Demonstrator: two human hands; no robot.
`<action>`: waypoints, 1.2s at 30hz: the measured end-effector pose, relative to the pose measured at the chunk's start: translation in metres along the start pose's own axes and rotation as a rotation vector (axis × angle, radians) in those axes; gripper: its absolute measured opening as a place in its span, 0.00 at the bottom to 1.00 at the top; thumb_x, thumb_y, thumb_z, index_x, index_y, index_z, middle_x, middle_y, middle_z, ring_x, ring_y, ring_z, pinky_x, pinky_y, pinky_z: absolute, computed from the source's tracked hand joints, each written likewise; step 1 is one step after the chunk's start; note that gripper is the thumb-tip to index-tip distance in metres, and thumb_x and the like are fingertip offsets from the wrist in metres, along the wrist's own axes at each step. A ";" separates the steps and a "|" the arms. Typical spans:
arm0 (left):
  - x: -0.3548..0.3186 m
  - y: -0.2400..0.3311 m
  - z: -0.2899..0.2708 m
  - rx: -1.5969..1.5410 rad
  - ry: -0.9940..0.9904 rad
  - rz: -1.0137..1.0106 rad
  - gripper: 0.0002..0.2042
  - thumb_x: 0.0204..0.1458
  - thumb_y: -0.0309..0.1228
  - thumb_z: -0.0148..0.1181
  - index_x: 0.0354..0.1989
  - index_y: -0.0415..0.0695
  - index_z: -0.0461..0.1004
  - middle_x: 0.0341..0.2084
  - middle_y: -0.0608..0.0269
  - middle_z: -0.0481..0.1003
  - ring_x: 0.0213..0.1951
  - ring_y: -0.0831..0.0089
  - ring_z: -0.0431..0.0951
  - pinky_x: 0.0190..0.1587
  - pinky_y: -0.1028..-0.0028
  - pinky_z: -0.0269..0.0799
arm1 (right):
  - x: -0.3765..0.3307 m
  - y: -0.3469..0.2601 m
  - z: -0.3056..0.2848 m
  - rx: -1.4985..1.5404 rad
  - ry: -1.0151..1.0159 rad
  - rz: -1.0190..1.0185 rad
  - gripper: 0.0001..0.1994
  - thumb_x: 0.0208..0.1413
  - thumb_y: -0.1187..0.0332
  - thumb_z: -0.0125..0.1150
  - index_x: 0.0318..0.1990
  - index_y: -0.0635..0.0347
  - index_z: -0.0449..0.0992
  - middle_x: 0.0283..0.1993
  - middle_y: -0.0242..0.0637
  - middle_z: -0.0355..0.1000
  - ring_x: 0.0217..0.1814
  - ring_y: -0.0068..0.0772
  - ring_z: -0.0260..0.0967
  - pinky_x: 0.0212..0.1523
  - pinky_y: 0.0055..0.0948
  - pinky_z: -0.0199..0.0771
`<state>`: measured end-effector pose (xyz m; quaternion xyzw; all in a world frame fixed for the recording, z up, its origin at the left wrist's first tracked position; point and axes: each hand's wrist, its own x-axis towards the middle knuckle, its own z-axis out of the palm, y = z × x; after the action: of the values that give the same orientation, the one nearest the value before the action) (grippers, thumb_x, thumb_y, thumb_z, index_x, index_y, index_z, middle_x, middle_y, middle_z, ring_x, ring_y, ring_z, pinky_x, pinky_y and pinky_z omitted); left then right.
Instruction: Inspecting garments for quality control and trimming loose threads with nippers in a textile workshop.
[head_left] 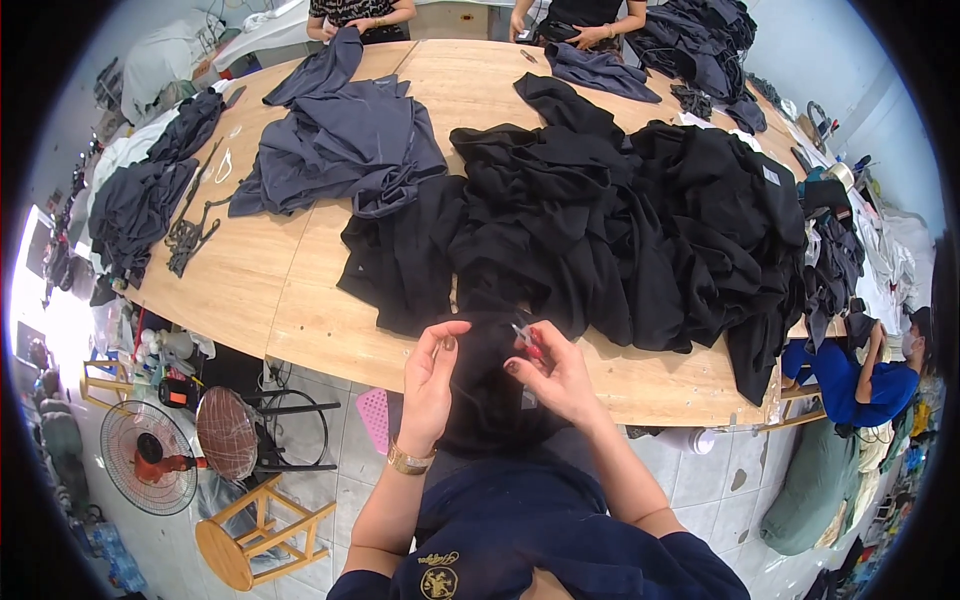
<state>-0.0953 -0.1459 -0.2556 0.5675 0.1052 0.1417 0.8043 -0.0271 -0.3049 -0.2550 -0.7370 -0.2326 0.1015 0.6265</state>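
Small red-handled thread snips are held in my right hand, their metal tips pointing up and left. Across from it, my left hand is raised with its thumb and forefinger a little apart; I see nothing between them. Black cloth hangs over the table's near edge into my lap, between and behind both hands. It runs up toward a large heap of black garments on the wooden table. Any thread near the snips is too fine to make out.
Dark grey garments lie at the table's far left. Two people stand at the far edge; a person in blue sits at the right. A fan, a round-topped stool and a wooden stool stand at the lower left.
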 end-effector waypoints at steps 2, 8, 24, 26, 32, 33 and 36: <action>-0.001 -0.001 0.001 0.032 -0.015 0.003 0.10 0.59 0.29 0.45 0.45 0.37 0.68 0.38 0.69 0.69 0.36 0.88 0.63 0.41 0.87 0.58 | 0.002 -0.012 0.006 -0.013 -0.010 0.043 0.11 0.47 0.69 0.64 0.36 0.62 0.70 0.20 0.25 0.62 0.21 0.14 0.53 0.22 0.16 0.55; -0.002 0.001 0.005 0.173 -0.033 0.061 0.10 0.58 0.27 0.46 0.46 0.37 0.67 0.38 0.68 0.69 0.37 0.86 0.65 0.42 0.86 0.60 | 0.003 -0.001 0.022 0.139 0.086 0.023 0.04 0.52 0.75 0.58 0.34 0.65 0.75 0.26 0.25 0.70 0.26 0.09 0.60 0.26 0.12 0.59; 0.002 0.009 0.004 0.433 -0.162 0.090 0.08 0.48 0.21 0.52 0.36 0.37 0.74 0.30 0.63 0.76 0.30 0.80 0.73 0.34 0.79 0.67 | 0.007 -0.014 0.017 -0.023 0.098 -0.005 0.06 0.49 0.72 0.61 0.30 0.64 0.70 0.17 0.33 0.65 0.19 0.15 0.61 0.21 0.20 0.61; 0.003 0.016 0.009 0.548 -0.174 0.208 0.10 0.41 0.22 0.61 0.34 0.38 0.75 0.30 0.58 0.77 0.32 0.72 0.76 0.35 0.75 0.69 | 0.005 -0.023 0.017 -0.080 0.060 -0.034 0.06 0.47 0.73 0.60 0.32 0.64 0.71 0.21 0.41 0.70 0.21 0.29 0.71 0.22 0.25 0.66; -0.003 0.007 0.005 0.699 -0.077 0.250 0.06 0.39 0.22 0.63 0.28 0.40 0.76 0.24 0.58 0.76 0.27 0.68 0.76 0.32 0.76 0.68 | -0.006 -0.019 0.022 -0.145 0.037 -0.109 0.08 0.45 0.73 0.61 0.32 0.63 0.71 0.20 0.39 0.69 0.20 0.33 0.70 0.21 0.25 0.65; -0.003 0.007 0.004 0.685 -0.071 0.246 0.06 0.40 0.22 0.63 0.28 0.40 0.76 0.23 0.58 0.76 0.26 0.68 0.76 0.31 0.75 0.68 | -0.007 -0.017 0.021 -0.130 0.034 -0.110 0.07 0.46 0.72 0.61 0.32 0.63 0.71 0.19 0.36 0.68 0.18 0.28 0.68 0.20 0.24 0.64; -0.002 0.007 0.002 0.626 -0.042 0.172 0.04 0.42 0.22 0.61 0.29 0.38 0.76 0.23 0.60 0.76 0.28 0.74 0.76 0.32 0.78 0.68 | -0.008 -0.011 0.017 0.066 0.060 -0.060 0.07 0.48 0.71 0.61 0.32 0.64 0.70 0.19 0.29 0.65 0.18 0.15 0.60 0.20 0.19 0.60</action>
<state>-0.0972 -0.1464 -0.2482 0.7969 0.0786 0.1580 0.5778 -0.0444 -0.2926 -0.2490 -0.7114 -0.2321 0.0682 0.6598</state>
